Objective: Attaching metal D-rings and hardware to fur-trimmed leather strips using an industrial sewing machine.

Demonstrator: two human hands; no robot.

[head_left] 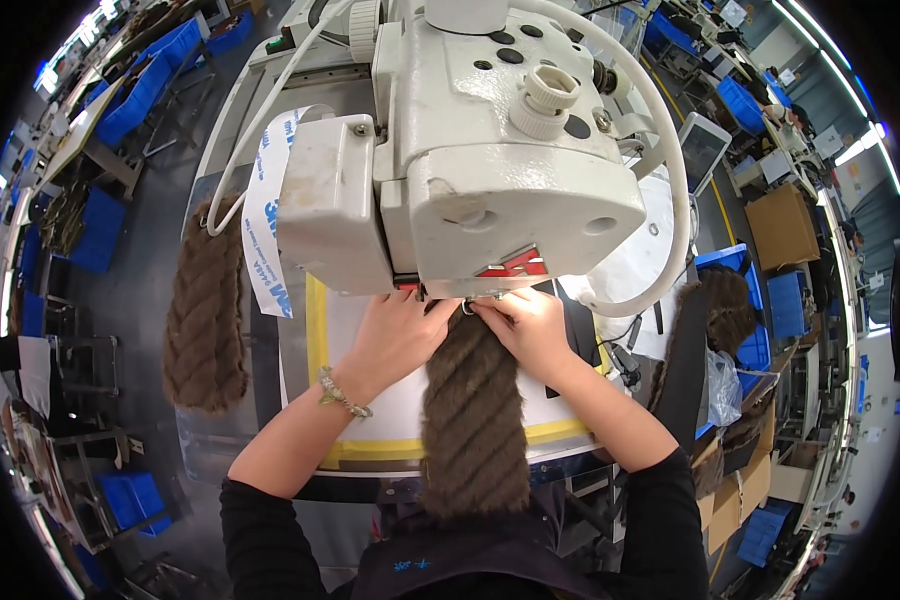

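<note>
A long brown fur strip (475, 420) with diagonal ridges runs from beneath the sewing machine head (525, 215) down over the table's front edge toward my lap. My left hand (400, 335) pinches its far end from the left, thumb and fingers drawn together. From the other side my right hand (527, 328) grips the same end, its thumb on the fur. Between my fingertips shows a small metal ring (467, 307). The machine head hides the needle area and part of my fingers.
Another brown fur strip (205, 320) lies on the table's left side. Yellow tape (370, 452) borders the white work surface. On the right stand a blue crate (755, 300) with fur pieces and a clear plastic bag (723, 385). A white cable (678, 200) loops beside the machine.
</note>
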